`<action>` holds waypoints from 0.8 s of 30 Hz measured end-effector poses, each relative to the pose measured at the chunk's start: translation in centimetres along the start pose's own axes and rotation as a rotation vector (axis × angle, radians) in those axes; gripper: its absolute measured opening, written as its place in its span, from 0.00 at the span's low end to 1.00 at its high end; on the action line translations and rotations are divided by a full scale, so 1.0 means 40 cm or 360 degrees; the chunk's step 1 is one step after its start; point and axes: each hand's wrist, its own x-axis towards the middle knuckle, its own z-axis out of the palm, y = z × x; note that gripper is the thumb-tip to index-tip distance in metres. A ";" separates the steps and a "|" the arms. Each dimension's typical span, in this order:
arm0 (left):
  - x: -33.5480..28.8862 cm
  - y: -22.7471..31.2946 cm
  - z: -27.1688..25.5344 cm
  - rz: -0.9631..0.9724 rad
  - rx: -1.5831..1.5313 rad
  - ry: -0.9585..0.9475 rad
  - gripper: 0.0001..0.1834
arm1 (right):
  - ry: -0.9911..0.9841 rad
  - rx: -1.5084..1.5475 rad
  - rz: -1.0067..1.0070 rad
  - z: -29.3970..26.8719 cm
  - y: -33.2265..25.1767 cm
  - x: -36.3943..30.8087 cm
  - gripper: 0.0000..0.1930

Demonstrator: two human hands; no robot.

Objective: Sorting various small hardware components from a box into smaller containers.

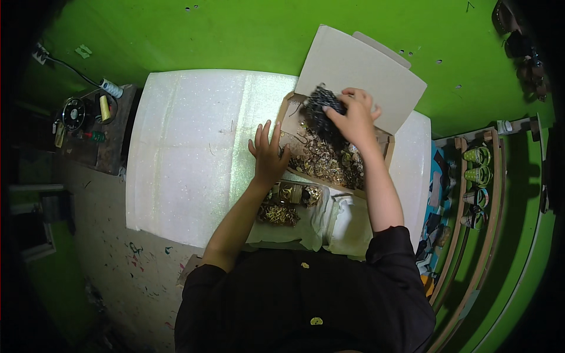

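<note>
An open cardboard box (391,150) lies on the white table with its lid (362,67) tilted back toward the wall. Many small gold, brown and dark pieces (323,157) are heaped inside it. Over the heap, my right hand (356,116) grips a black bundle (321,115) with pale flecks, thumb on its near side; motion blurs it, so its kind is unclear. My left hand (269,154) rests with fingers spread at the box's left edge, partly on the table, holding nothing that I can see. Nearer my body are small clear containers (288,193) of gold-coloured pieces.
White sheeting (347,220) lies in front of the box. The white table (188,153) stretches left. Beyond it, a dark side table (100,141) holds a small fan (74,113) and a thread spool (112,88). At right, a wooden rack (494,176) carries sandals (478,175).
</note>
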 end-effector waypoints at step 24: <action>-0.001 0.002 -0.001 -0.0017 -0.0016 0.0041 0.32 | -0.0242 -0.0632 0.0010 0.332 0.129 -0.064 0.09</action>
